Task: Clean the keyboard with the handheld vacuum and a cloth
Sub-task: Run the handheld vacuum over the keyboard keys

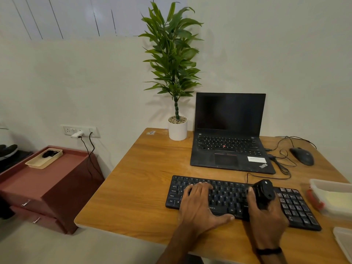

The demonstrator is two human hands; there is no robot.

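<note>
A black keyboard (297, 204) lies across the front of the wooden desk (144, 178). My left hand (200, 204) rests flat on its left half, fingers straight over the keys and thumb along the front edge. My right hand (266, 220) grips a small black handheld vacuum (264, 193), held upright over the keys between the letter block and the number pad. Its lower end is hidden behind my fingers. A pale yellow cloth (337, 200) lies in a clear plastic box (327, 184) at the right edge.
An open black laptop (228, 147) stands behind the keyboard, with a potted plant (178, 128) to its left. A wired mouse (302, 156) and loose cables (283, 164) lie at the back right. A red drawer cabinet (47, 187) carrying a tray stands left of the desk.
</note>
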